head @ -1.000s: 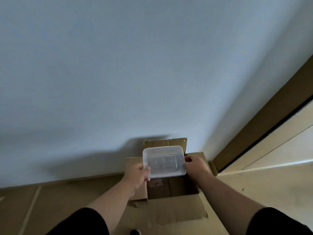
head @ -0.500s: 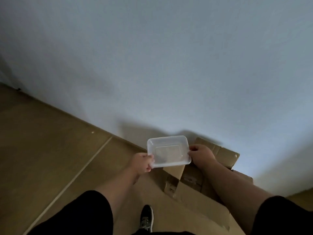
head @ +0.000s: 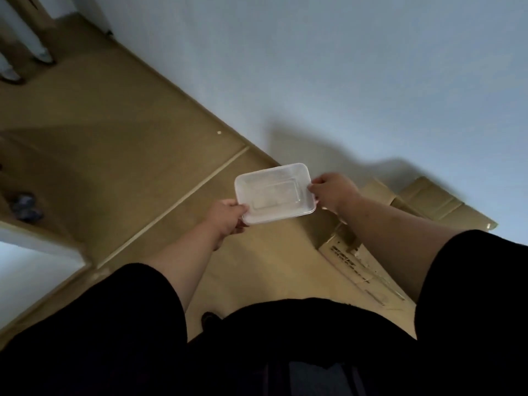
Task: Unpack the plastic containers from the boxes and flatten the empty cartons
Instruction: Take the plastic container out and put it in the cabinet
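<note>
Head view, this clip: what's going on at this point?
A person holds a clear rectangular plastic container in the air with both hands, the left hand gripping its near-left corner and the right hand pinching its right end. It is above the tan floor, left of an opened brown cardboard carton by the pale wall.

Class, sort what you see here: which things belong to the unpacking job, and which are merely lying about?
Part of the job:
- clear rectangular plastic container, held at its ends by the left hand and right hand
- brown cardboard box by the wall

Just lying about:
- small dark bluish object on the floor, too blurred to identify
- pale upright posts at the far corner
</note>
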